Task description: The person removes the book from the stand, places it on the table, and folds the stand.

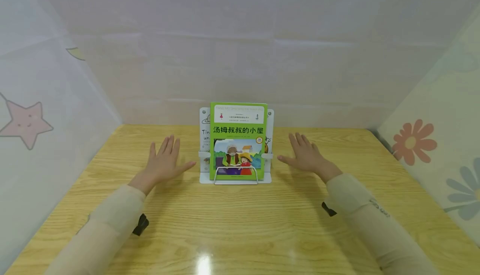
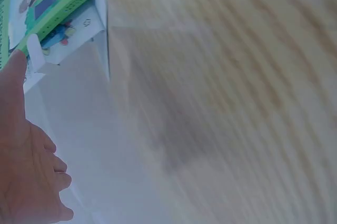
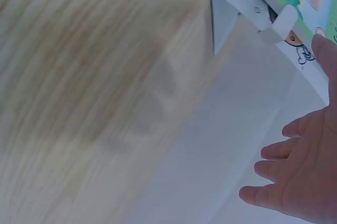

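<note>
A pale, creased backdrop (image 1: 240, 46) rises behind and along both sides, with a pink smiling star (image 1: 27, 124) printed on the left side and a red flower (image 1: 414, 142) on the right. Before it lies the wood-grained surface (image 1: 240, 225). Two light sleeves reach forward over it, the left sleeve (image 1: 101, 229) and the right sleeve (image 1: 371, 221) angled inward.

Between the hands, near the far edge of the surface, stands a white bookstand (image 1: 205, 141) with printed drawings and lettering. The green book (image 1: 238, 133) rests upright on it, leaning back slightly, front cover outward; the cover picture shows two figures, one in a yellow hat.

The left hand (image 1: 163, 161) is just beside the bookstand's left edge, its grip spread, fingers straight and thumb pointing toward the stand. The right hand (image 1: 303, 156) mirrors it on the other side, its grip likewise spread with the thumb turned inward. In the head view both thumbs sit apart from the stand.

A white wire support (image 1: 236, 167) crosses the lower cover. A dark tab (image 1: 141, 225) shows beside the left sleeve. Small white clips (image 1: 204, 154) flank the book on either side.
</note>
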